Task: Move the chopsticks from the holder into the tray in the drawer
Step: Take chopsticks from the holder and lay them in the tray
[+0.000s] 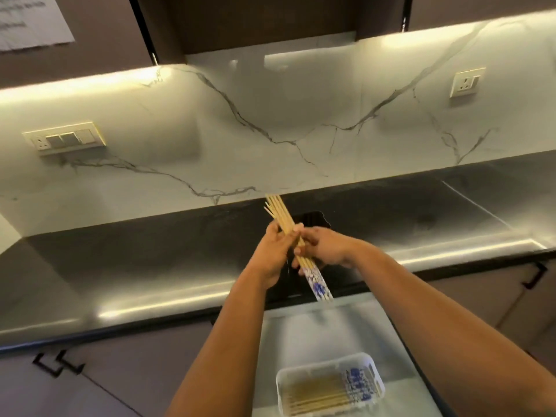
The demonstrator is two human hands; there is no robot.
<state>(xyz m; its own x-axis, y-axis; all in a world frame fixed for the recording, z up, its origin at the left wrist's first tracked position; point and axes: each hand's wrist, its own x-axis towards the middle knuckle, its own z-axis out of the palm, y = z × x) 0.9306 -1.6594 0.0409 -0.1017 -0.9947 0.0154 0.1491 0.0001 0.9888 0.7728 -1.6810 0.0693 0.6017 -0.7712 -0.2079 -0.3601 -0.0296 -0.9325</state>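
Observation:
A bundle of several bamboo chopsticks (281,213) with blue-and-white patterned ends is held tilted above the dark counter. My left hand (275,251) grips the bundle around its middle. My right hand (320,248) holds the same bundle from the right, fingers curled on it. The dark holder (311,219) stands just behind my hands, mostly hidden. Below, the open drawer (316,332) holds a clear plastic tray (331,386) with several chopsticks lying in it.
The dark glossy counter (150,266) runs left to right under a white marble backsplash with two sockets. Cabinet doors with black handles (57,364) flank the drawer. A steel surface lies at the far right of the counter.

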